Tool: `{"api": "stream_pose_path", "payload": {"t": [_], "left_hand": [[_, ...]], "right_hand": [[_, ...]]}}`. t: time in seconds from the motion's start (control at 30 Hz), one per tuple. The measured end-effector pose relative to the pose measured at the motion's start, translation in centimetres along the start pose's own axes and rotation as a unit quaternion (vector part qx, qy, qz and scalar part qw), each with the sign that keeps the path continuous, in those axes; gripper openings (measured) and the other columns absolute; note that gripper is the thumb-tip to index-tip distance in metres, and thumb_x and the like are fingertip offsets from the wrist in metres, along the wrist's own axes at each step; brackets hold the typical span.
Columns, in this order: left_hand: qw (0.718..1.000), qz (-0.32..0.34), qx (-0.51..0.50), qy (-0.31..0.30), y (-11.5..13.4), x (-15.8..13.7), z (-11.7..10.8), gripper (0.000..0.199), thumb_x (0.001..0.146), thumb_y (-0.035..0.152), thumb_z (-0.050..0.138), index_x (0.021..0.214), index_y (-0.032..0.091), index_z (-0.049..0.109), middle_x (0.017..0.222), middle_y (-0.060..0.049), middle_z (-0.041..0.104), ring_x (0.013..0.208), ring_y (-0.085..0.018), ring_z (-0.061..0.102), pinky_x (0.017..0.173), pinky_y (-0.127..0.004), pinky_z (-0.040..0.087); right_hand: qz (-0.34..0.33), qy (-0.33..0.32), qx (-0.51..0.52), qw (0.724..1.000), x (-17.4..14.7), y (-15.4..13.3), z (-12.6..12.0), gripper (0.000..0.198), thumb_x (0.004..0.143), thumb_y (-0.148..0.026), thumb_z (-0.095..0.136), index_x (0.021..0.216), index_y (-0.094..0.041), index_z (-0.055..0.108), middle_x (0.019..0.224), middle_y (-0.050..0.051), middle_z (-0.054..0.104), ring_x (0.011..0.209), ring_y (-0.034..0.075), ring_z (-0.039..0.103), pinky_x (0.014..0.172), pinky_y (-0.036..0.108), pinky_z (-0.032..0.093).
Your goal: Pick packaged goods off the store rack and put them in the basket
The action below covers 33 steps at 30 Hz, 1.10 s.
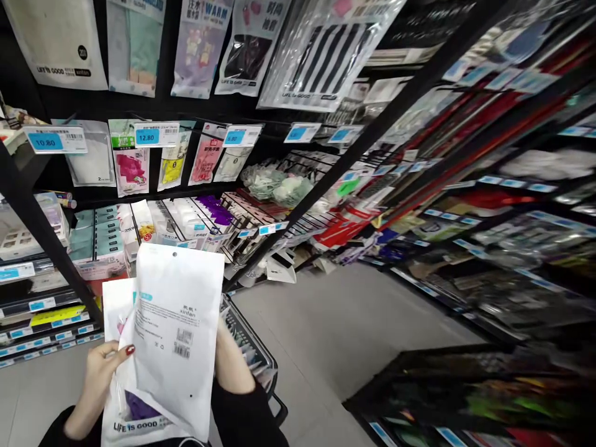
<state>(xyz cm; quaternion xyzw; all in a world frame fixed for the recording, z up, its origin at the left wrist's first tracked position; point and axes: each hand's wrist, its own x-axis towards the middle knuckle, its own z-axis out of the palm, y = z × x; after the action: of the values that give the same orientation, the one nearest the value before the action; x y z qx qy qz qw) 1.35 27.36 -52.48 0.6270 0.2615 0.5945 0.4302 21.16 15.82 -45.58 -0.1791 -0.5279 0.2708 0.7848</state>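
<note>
In the head view a white plastic package (pixel 179 323) with small print and barcodes stands upright, its back facing me. Behind its left edge is a second package (pixel 114 310), white with a clear window showing something purple, marked "LIFE IS GOOD". My left hand (pixel 105 369) is closed on the left side of both packages, its red-nailed thumb at the edge of the front one. Behind the right edge of the front package is my right hand (pixel 228 354); its wrist shows, but its fingers are hidden.
Shelves ahead carry hanging bagged goods (pixel 139 56), price tags (pixel 149 134) and boxed packets (pixel 95 233). A shopping cart (pixel 251 347) stands below my right arm. Grey floor (pixel 321 323) runs between this shelf and blurred racks (pixel 488 267) on the right.
</note>
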Motion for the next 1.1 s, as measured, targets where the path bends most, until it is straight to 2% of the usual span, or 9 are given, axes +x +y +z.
{"api": "stream_pose_path", "payload": {"t": [0.1,0.13,0.2,0.3,0.5,0.67,0.8,1.1], "left_hand": [[0.999,-0.01,-0.015,0.034,0.3,-0.4,-0.6,0.036,0.048,0.044,0.082,0.049,0.014,0.064,0.052,-0.002,0.056,0.052,-0.013,0.047,0.049,-0.022,0.039],[0.999,-0.005,-0.009,0.047,0.5,-0.5,-0.8,0.035,0.048,0.044,0.082,0.049,0.014,0.064,0.051,-0.001,0.055,0.052,-0.013,0.047,0.048,-0.022,0.038],[0.998,0.016,0.021,0.063,0.7,-0.9,-0.9,0.035,0.049,0.045,0.081,0.047,0.015,0.063,0.05,-0.001,0.054,0.052,-0.013,0.046,0.048,-0.022,0.038],[0.994,0.052,0.069,0.071,1.2,-1.5,-0.8,0.035,0.05,0.046,0.08,0.046,0.016,0.063,0.049,-0.001,0.055,0.052,-0.014,0.047,0.046,-0.022,0.038],[0.988,0.079,0.106,0.077,2.4,-2.5,-0.5,0.037,0.046,0.048,0.08,0.043,0.016,0.063,0.043,-0.001,0.049,0.045,-0.012,0.041,0.041,-0.022,0.034],[0.994,0.057,0.083,0.043,2.2,-2.1,-0.7,0.035,0.049,0.046,0.08,0.046,0.016,0.065,0.046,-0.001,0.05,0.047,-0.013,0.043,0.043,-0.022,0.036],[0.997,0.037,0.062,0.037,2.2,-2.0,-0.8,0.036,0.044,0.046,0.082,0.044,0.016,0.063,0.046,-0.002,0.052,0.046,-0.013,0.044,0.041,-0.022,0.037],[0.996,0.03,0.033,0.078,4.1,-3.6,0.9,0.036,0.044,0.047,0.083,0.047,0.017,0.064,0.048,0.0,0.055,0.049,-0.013,0.045,0.043,-0.02,0.037]], "right_hand": [[0.054,-0.06,0.063,0.995,-0.8,-0.4,-1.3,0.076,0.069,-0.081,0.047,0.103,-0.017,0.068,0.108,0.013,0.067,0.106,0.032,0.06,0.09,0.046,0.049],[0.062,-0.07,0.067,0.993,-1.3,-0.2,-1.6,0.078,0.065,-0.081,0.051,0.106,-0.017,0.066,0.114,0.014,0.064,0.109,0.033,0.059,0.092,0.047,0.048],[0.058,-0.042,0.019,0.997,-2.4,0.6,-2.0,0.073,0.062,-0.068,0.069,0.114,-0.018,0.061,0.12,0.014,0.061,0.112,0.033,0.056,0.094,0.046,0.046],[0.033,0.047,-0.072,0.996,-3.9,2.0,-2.0,0.059,0.066,-0.042,0.077,0.116,-0.017,0.057,0.119,0.014,0.062,0.111,0.03,0.058,0.094,0.043,0.046],[0.009,0.127,-0.058,0.99,-5.0,2.1,-1.5,0.051,0.067,-0.04,0.076,0.107,-0.013,0.058,0.111,0.015,0.065,0.102,0.029,0.062,0.09,0.041,0.049],[0.022,0.133,-0.03,0.99,-5.2,1.7,-1.4,0.048,0.066,-0.038,0.078,0.104,-0.015,0.058,0.111,0.014,0.066,0.101,0.029,0.063,0.089,0.041,0.05],[0.013,0.126,-0.019,0.992,-5.2,2.3,-1.5,0.05,0.067,-0.038,0.077,0.107,-0.014,0.059,0.109,0.015,0.066,0.099,0.031,0.064,0.087,0.043,0.052],[0.019,0.109,-0.009,0.994,-5.5,2.1,-1.5,0.058,0.07,-0.034,0.076,0.119,-0.014,0.054,0.115,0.016,0.063,0.105,0.031,0.062,0.092,0.045,0.049]]}}
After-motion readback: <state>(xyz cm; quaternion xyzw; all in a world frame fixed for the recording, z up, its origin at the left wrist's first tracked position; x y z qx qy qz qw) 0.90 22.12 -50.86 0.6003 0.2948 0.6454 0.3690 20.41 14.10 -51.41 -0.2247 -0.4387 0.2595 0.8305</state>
